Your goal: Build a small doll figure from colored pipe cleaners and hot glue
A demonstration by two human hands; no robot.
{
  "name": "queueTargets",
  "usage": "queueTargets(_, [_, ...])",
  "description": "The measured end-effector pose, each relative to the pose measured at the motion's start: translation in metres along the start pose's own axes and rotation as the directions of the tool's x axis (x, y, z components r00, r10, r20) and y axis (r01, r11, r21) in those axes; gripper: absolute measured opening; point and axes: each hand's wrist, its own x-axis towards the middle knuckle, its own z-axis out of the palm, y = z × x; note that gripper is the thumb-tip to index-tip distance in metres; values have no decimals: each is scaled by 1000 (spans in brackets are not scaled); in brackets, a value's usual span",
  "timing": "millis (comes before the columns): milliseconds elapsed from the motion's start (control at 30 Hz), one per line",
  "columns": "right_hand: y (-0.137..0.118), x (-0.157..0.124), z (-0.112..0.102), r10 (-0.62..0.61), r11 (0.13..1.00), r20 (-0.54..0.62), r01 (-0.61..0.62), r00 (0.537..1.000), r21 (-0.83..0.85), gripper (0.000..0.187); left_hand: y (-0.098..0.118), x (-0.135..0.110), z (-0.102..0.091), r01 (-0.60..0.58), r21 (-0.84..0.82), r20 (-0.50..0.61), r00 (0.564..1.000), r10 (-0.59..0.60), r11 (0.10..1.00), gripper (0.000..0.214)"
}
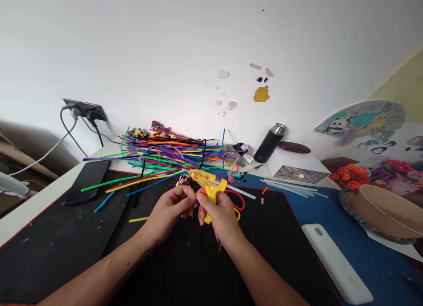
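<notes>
My right hand [220, 215] is wrapped round the handle of a yellow hot glue gun [209, 184], whose nozzle points left and away over a black mat [165, 262]. A clear glue stick [240, 192] juts from the gun's back. My left hand [170, 211] is closed in a pinch just left of the gun, its fingertips meeting the right hand; what it holds is too small to make out. A small pink and dark piece [182, 180] lies just beyond the fingers. Behind is a heap of coloured pipe cleaners [165, 156].
A black phone [86, 180] lies at left near a wall socket with cables [84, 110]. A black flask [269, 143], a white box [297, 165], loose glue sticks [291, 187], a brown bowl [386, 209] and a white bar-shaped device [337, 262] sit at right.
</notes>
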Motion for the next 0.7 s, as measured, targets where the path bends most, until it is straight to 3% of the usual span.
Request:
queueTargets(533, [0, 4, -5, 43, 985, 32, -37, 999, -169, 33, 12, 2, -12, -12, 275, 118, 993, -21, 961, 43])
queueTargets(700, [2, 3, -7, 34, 987, 28, -29, 999, -156, 36, 11, 3, -13, 4, 260, 138, 990, -41, 966, 40])
